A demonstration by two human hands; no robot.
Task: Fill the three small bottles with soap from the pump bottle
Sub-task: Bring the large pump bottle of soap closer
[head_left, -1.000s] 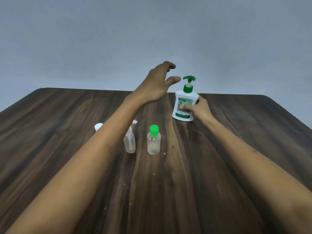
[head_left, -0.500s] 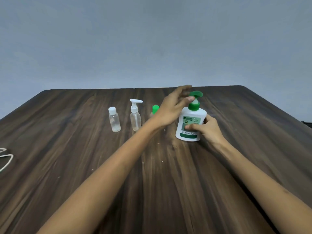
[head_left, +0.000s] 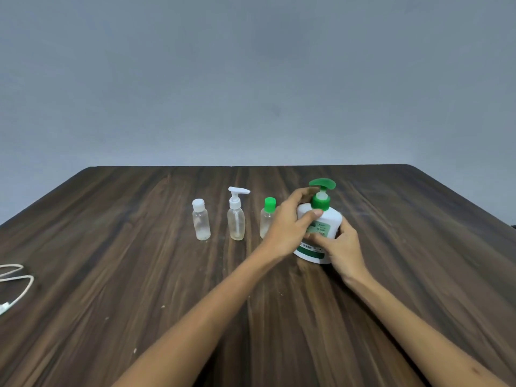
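White looped cord [head_left: 16, 286] — dark wood-grain table's [head_left: 139, 303] left edge. Right hand [head_left: 339, 247] wrapped around white green-labelled pump bottle [head_left: 321, 233], upright, right of centre. Left hand [head_left: 287, 227] pinching its green collar [head_left: 320, 202]. Just left, toward the far edge, a row — green-capped clear bottle [head_left: 266, 216], white-pump clear bottle [head_left: 236, 216], white-capped clear bottle [head_left: 201, 220].
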